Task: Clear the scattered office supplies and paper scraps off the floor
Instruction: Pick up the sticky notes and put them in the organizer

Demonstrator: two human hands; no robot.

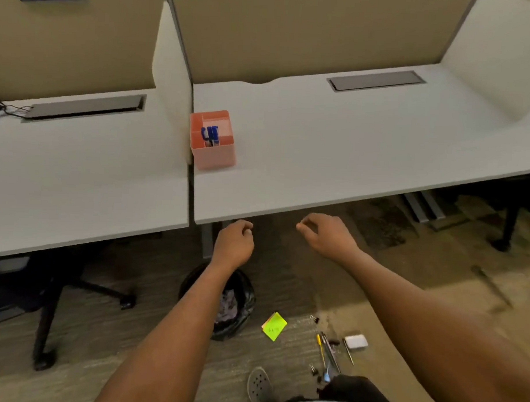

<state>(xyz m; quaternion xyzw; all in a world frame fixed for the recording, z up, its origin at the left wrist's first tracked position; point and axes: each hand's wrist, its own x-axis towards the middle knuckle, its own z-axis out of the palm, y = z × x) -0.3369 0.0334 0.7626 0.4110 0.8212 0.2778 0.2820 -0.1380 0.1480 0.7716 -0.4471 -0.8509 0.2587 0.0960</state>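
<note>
My left hand (pixel 235 242) and my right hand (pixel 325 236) hover side by side just below the desk's front edge, fingers curled in; I see nothing held in either. On the carpet lie a yellow-green sticky note pad (pixel 274 326), several pens (pixel 327 352), a white eraser (pixel 356 341) and small black binder clips (pixel 314 319). A black-lined trash bin (pixel 236 305) with crumpled paper inside stands under my left forearm. A pink desk organizer (pixel 213 142) holding blue markers sits on the desk.
The white desk (pixel 334 149) spans the view, with beige partitions behind it. An office chair base (pixel 74 290) stands under the left desk. My grey shoe (pixel 259 387) is near the bottom, close to the pens.
</note>
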